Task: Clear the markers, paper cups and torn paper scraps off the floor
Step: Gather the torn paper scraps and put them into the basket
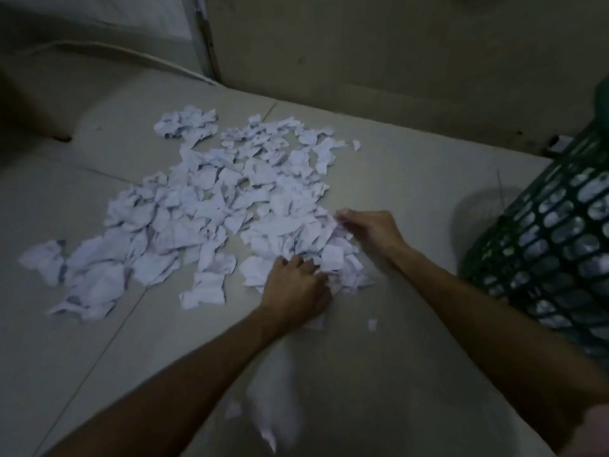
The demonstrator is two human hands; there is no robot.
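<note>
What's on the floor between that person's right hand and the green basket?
In the head view, nothing: bare floor tile, shaded by the green mesh basket. The paper scraps all lie on the other side of the right hand.

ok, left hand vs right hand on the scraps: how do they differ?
The left hand lies knuckles up at the near edge of the paper scraps, its fingers curled into them; the right hand sits farther out, at the right edge, pinching scraps with its fingertips. The right hand is nearer the green basket; the left is farther from it. Both hold scraps on the floor.
</note>
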